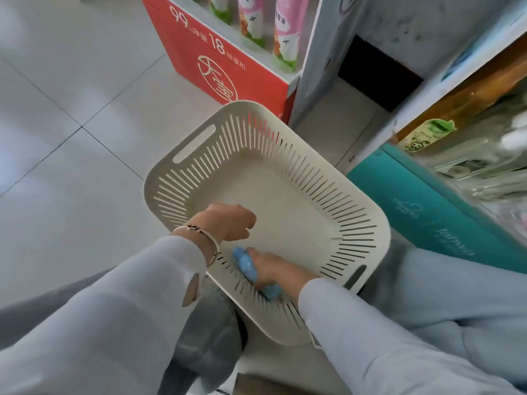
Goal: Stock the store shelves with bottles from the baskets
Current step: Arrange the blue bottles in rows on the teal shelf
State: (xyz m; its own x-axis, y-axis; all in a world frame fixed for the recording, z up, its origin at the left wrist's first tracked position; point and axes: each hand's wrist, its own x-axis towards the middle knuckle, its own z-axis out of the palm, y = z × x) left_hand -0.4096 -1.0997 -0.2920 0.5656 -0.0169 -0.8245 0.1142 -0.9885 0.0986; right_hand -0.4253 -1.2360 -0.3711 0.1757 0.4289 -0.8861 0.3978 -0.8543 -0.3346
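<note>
A cream slotted basket (199,155) sits on the tiled floor below me. Inside it, against the near wall, lies a light blue bottle (244,263). My right hand (275,267) grips that bottle, fingers wrapped round its middle. My left hand (228,222) hovers over the basket's near left side with fingers curled under, holding nothing that I can see. The rest of the basket's floor shows bare. A store shelf (445,89) rises at the right with a green-labelled bottle (427,135) lying on it.
A red display stand (205,58) with pink and green bottles (288,29) stands at the back. A teal box (433,206) sits under the shelf at the right. Grey floor tiles (71,109) spread to the left. My knees fill the lower edge.
</note>
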